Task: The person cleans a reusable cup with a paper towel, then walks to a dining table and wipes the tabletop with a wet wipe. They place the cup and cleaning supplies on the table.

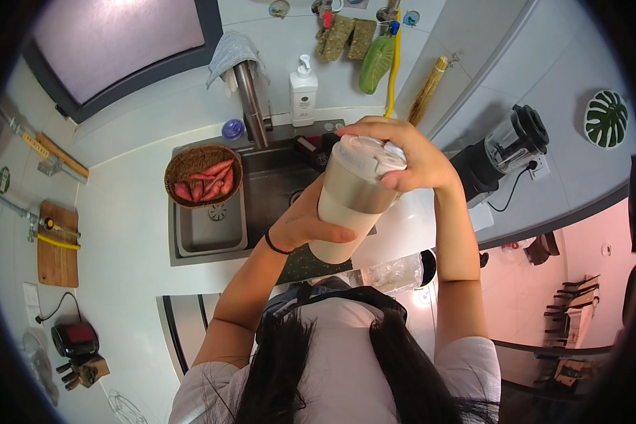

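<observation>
Before my chest I hold a white tumbler [344, 217] with a metallic band, tilted with its top leaning right. My left hand [307, 220] wraps around the lower body, thumb across the front. The fingers of my right hand [413, 153] spread over the white lid [368, 156] and grip its rim. The lid sits on the tumbler, and part of it is hidden under my fingers. Behind the tumbler lies the stainless steel sink [265, 180], partly covered by my hands. A wicker basket [177, 161] of red sweet potatoes [212, 180] rests over the sink's left side.
A pump bottle [303, 98] stands behind the sink near the faucet [252, 106]. To the right is a blender [493, 153] with a cord. A knife block [85, 371] and a black appliance [75, 339] stand at far left. A cloth [312, 262] lies by the counter's front edge.
</observation>
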A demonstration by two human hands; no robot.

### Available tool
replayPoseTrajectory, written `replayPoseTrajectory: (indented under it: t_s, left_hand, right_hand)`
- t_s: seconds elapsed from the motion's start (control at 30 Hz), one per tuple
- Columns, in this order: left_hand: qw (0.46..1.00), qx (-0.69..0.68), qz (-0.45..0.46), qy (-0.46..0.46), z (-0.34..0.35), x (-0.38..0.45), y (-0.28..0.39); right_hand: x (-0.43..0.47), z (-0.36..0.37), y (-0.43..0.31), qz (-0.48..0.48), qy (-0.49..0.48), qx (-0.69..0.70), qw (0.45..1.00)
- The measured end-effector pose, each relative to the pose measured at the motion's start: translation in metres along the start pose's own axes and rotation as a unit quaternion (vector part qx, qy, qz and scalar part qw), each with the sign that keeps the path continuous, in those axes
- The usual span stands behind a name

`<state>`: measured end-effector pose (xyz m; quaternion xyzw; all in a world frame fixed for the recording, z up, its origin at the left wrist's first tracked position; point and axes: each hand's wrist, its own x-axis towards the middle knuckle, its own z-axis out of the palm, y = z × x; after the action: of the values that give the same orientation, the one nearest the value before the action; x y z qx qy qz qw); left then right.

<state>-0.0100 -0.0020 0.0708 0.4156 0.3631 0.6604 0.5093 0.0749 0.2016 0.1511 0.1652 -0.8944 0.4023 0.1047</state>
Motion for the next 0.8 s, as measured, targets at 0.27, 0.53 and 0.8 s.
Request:
replayPoseTrajectory:
  t_s: [0.27, 0.53, 0.8]
  left_hand:
    - [0.998, 0.042, 0.027, 0.025, 0.007, -0.009, 0.001]
    - [0.991, 0.075, 0.037, 0.104, 0.008, -0.009, -0.027]
    - [0.959, 0.197, 0.098, 0.179, 0.007, -0.007, -0.045]
  right_hand:
    - [-0.014, 0.013, -0.042, 0.082, 0.031, -0.179, 0.98]
    - [-0.014, 0.021, -0.041, 0.101, 0.022, -0.233, 0.967]
    - [-0.015, 0.032, -0.031, 0.103, 0.049, -0.243, 0.963]
